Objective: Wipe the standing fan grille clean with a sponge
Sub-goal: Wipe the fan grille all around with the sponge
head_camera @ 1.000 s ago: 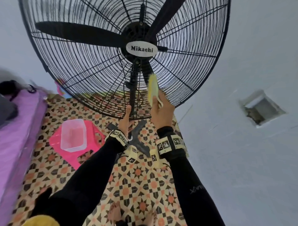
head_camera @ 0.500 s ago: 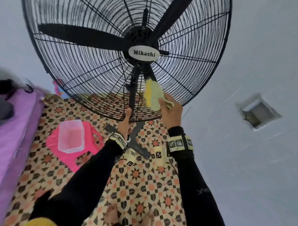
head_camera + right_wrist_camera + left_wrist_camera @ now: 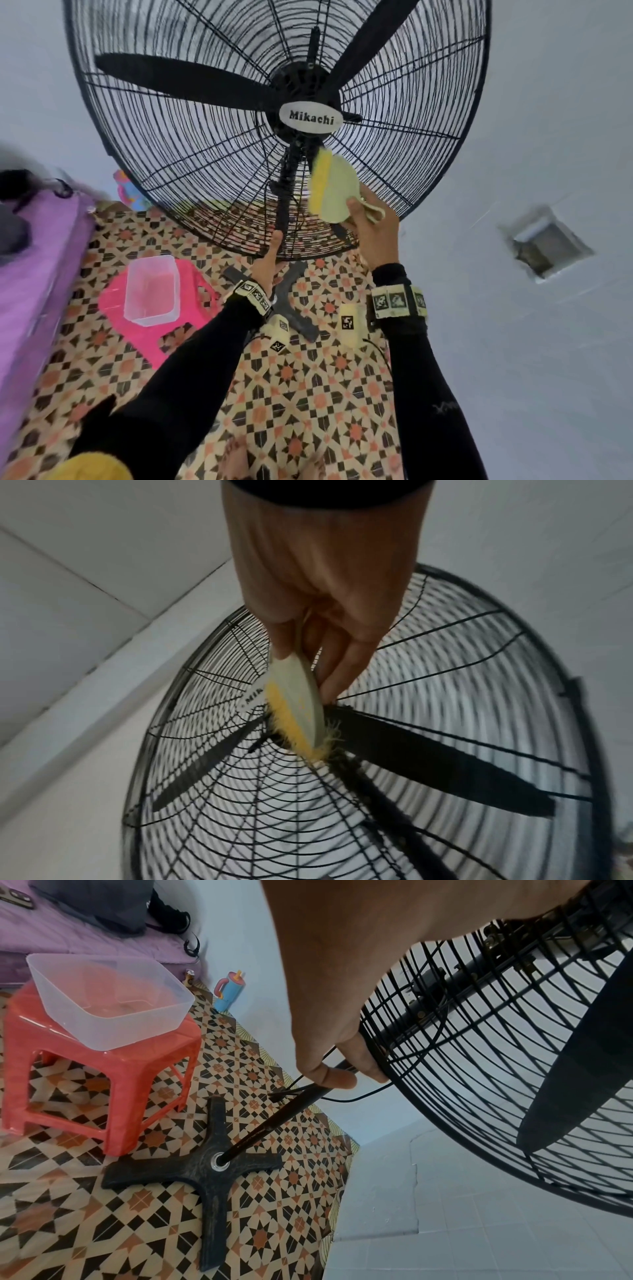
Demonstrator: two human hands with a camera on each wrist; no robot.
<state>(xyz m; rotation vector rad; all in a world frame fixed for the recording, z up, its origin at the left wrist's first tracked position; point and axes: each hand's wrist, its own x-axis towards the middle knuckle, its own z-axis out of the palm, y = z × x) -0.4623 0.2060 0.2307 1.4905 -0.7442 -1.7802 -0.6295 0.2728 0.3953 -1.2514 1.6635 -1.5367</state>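
Pinching a yellow, pale-backed sponge [image 3: 330,186] against the black wire fan grille [image 3: 191,147] below its hub, the right hand [image 3: 375,233] is working while left-hand [image 3: 329,993] fingers [image 3: 334,1076] are curling around the black fan pole [image 3: 274,1123].

Fan grille [image 3: 191,144]: thin black wire, looks metal, matt. Sponge [image 3: 334,192]: pale soft face w/ fuzzy yellow scrub side. Tub [image 3: 152,291] at 9 o'clock: clear smooth plastic, on glossy pink plastic stool [image 3: 113,301]. Cross base [image 3: 202,1172]: rough, dull dark metal. Floor [image 3: 291,411]: smooth patterned tile.
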